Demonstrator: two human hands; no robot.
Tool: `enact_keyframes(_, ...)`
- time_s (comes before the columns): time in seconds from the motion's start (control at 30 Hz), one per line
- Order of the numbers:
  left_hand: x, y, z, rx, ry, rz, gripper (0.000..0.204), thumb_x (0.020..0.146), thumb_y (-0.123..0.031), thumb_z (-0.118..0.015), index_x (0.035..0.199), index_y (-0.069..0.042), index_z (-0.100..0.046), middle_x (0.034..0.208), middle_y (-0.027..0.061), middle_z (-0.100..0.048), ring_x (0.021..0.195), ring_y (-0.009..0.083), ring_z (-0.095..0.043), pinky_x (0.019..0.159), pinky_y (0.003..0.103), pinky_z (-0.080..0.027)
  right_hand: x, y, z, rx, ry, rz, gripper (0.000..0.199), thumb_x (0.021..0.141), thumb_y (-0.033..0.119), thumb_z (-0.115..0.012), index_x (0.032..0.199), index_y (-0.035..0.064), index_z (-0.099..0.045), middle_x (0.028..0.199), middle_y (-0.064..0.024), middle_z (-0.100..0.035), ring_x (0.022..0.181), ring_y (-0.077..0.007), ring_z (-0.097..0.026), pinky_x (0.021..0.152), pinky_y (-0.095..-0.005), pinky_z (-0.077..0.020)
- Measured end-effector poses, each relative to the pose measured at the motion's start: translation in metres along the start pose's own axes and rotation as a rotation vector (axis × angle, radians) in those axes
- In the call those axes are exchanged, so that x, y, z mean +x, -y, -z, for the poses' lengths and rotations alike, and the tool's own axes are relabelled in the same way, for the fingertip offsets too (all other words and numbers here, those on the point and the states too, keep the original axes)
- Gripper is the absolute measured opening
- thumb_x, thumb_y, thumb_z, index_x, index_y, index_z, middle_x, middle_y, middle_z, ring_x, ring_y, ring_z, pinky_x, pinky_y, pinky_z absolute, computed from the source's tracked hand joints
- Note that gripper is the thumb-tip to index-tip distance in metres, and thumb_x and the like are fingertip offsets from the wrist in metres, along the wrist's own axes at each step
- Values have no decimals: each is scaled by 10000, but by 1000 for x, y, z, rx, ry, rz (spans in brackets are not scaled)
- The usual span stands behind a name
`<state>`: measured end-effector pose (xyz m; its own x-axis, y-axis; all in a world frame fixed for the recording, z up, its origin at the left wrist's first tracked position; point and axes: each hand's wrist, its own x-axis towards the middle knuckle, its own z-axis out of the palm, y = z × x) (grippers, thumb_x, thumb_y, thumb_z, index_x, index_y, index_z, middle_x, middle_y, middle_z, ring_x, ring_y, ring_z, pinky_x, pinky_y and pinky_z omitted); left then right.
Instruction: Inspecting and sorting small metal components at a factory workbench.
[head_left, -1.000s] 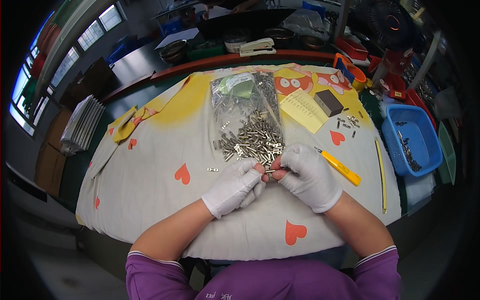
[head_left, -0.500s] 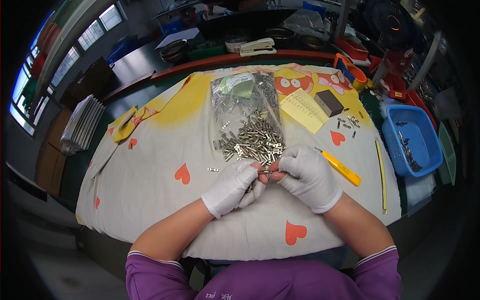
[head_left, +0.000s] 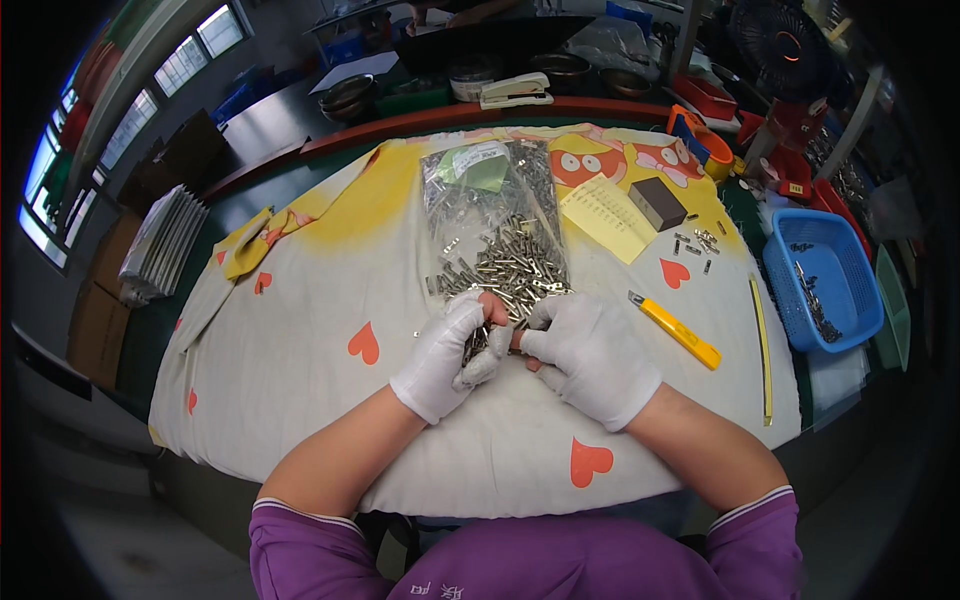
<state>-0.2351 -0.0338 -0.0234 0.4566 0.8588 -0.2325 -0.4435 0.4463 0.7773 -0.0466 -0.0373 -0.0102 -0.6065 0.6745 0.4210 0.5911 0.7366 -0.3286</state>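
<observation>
My left hand [head_left: 445, 355], in a white glove with bare fingertips, is curled around several small metal pieces [head_left: 474, 345] in its palm. My right hand [head_left: 592, 362], gloved the same way, is closed beside it, with its fingertips nearly meeting the left ones. Whatever the right fingers pinch is hidden. Just beyond both hands, a heap of small silvery metal clips or connectors [head_left: 520, 262] spills from the mouth of a clear plastic bag [head_left: 485, 205]. More pieces are visible inside the bag.
Right of my hands lies a yellow utility knife [head_left: 678, 332]. Beyond it are a yellow note [head_left: 608, 218], a dark block [head_left: 658, 205] and several loose pieces [head_left: 704, 240]. A blue basket [head_left: 870, 300] stands at the right, past a thin yellow strip [head_left: 762, 350]. A patterned cloth [head_left: 290, 390] covers the table.
Both hands have shifted left. A metal piece that showed between the fingertips is now out of sight. The left hand now mostly covers the single piece lying on the cloth.
</observation>
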Motion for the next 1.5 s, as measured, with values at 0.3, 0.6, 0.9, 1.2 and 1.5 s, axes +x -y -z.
enact_keyframes(0.3,1,1,-4,12,-25,-14,224,952,-272,-397,849,-82,-458,593,35,-462,319,80,-267,312,219,-216,-3,0,0,-13,10,-66,111,645,98,-644,736,66,-590,726,-116,-526,757,-302,-548,645,-413,-437)
enact_keyframes(0.6,1,0,-2,63,-40,31,142,911,-206,-455,924,-72,-499,643,26,-489,360,82,-308,338,221,-228,-6,2,8,8,85,-66,122,617,132,-684,692,74,-607,765,-88,-531,767,-290,-537,648,-402,-431)
enact_keyframes(0.9,3,2,1,104,-9,1,155,915,-227,-478,918,-74,-503,657,28,-508,330,68,-289,306,210,-213,-10,5,3,17,28,-90,103,594,110,-676,651,82,-595,761,-73,-547,763,-269,-541,667,-375,-434)
enact_keyframes(1.2,-10,13,-13,498,-136,-54,197,877,-255,-576,854,-88,-475,608,-11,-460,395,44,-331,355,195,-232,-15,-4,3,120,-85,-95,113,608,97,-679,637,67,-574,729,-95,-551,728,-283,-548,630,-388,-448)
enact_keyframes(1.5,-21,8,-28,819,-183,55,166,878,-210,-579,852,-73,-488,586,-26,-482,415,36,-366,377,192,-285,-12,-7,10,127,-83,-37,134,618,114,-687,656,76,-565,686,-85,-548,707,-286,-559,634,-390,-451)
